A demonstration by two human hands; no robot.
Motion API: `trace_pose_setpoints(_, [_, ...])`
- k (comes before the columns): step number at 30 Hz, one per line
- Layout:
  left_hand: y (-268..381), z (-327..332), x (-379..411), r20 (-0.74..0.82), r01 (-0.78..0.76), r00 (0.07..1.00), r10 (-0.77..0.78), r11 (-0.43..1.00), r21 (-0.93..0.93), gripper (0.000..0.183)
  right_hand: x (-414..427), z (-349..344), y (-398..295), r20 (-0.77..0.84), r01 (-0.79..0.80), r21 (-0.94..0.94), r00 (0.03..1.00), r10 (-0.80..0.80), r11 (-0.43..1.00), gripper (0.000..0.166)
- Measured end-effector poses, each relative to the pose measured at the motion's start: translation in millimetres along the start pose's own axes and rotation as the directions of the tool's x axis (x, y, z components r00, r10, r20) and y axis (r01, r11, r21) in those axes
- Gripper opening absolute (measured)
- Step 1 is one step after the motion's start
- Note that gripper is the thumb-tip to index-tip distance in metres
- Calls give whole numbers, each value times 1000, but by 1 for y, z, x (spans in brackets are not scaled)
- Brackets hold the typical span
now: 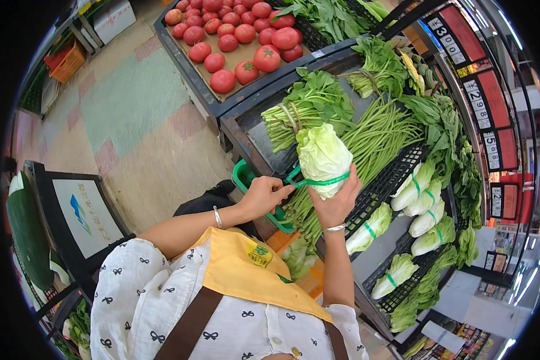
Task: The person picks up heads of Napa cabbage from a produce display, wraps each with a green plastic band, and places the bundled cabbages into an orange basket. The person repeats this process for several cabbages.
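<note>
My right hand (pixel 337 200) grips a pale Chinese cabbage (pixel 324 150) from below and its right side, holding it above the vegetable stand. A green tape (pixel 328 181) runs around the lower part of the cabbage. At the cabbage's left, my left hand (pixel 263 195) pinches the tape where it stands off from the leaves. Behind the hands lie long green beans (pixel 382 139) and a tied bunch of leafy greens (pixel 312 105). Under my left hand is a green plastic basket (pixel 243 175), partly hidden. More taped cabbages (pixel 425 198) rest to the right.
Tomatoes (pixel 245 33) fill a cardboard-lined bin at the back. Black plastic crates (pixel 387 180) divide the stand. Price signs (pixel 479 99) hang along its right side. A large green gourd (pixel 29 238) lies at far left beside a framed sign (pixel 83 216). Tiled floor (pixel 130 103) stretches behind.
</note>
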State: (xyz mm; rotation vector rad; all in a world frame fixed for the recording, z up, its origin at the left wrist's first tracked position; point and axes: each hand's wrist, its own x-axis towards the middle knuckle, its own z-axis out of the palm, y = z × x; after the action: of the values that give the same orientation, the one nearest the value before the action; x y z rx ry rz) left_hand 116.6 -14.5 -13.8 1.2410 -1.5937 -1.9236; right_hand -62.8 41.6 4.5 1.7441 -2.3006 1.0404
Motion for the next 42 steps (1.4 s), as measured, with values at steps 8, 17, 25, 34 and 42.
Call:
trace_pose_setpoints(8, [-19,-5,11,-1,123,992,-124,990,-72,42,-9,18,-11,75,-86,-133,993,96,987,101])
trace_pose_setpoints(17, [-18,-6,15,80,280,960,-270,942,-185,37,-7,20,-7,97,-106,-119,988,117,987,97])
trace_pose_setpoints(25, [-23,7,16,239,501,865,-441,777,-380,38,-11,24,-7,115,-178,-90,975,188,980,100])
trace_pose_setpoints(34, [-24,5,17,236,464,883,-406,827,-316,37,-14,24,-6,95,-215,-64,971,221,974,98])
trace_pose_setpoints(42, [-20,-3,33,379,694,718,-584,649,-313,33,-14,25,-4,93,-202,-50,974,206,978,100])
